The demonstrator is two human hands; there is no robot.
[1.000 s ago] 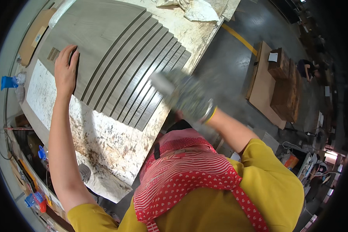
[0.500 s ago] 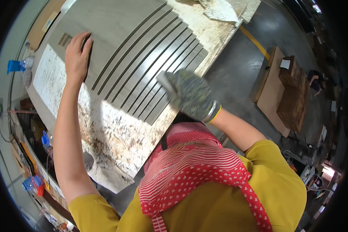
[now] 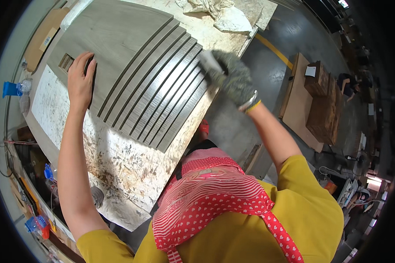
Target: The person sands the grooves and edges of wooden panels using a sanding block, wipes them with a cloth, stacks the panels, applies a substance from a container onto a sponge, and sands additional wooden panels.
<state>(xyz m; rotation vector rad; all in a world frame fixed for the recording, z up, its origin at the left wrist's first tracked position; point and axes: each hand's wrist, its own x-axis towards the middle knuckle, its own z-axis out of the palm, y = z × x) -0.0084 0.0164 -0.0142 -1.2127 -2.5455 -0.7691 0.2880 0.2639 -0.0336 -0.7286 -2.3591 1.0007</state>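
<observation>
A stack of grey wood-grain boards [image 3: 114, 30] lies fanned out, its curved edges stepping down toward me. My left hand [image 3: 80, 79] is bare and rests on the top board near its left edge, fingers extended and thumb apart. Beside its fingertips is a small rectangular recess [image 3: 66, 62] in that board. My right hand [image 3: 234, 79] wears a camouflage-patterned glove and is closed around a pale, flat pad-like block [image 3: 210, 62]. The block is at the right ends of the lower fanned boards; the glove hides part of it, and whether it touches them I cannot tell.
The boards lie on a paint-stained white worktop [image 3: 131, 168]. A crumpled cloth [image 3: 232, 19] is at its far end. Beyond the right edge, brown boxes [image 3: 320, 103] stand on a board, and a person [image 3: 349, 85] is farther off. Bottles [image 3: 38, 224] line the left.
My right hand has moved away and to the right with the block, from over the middle of the fanned edges to their right ends. My left hand keeps its place by the recess.
</observation>
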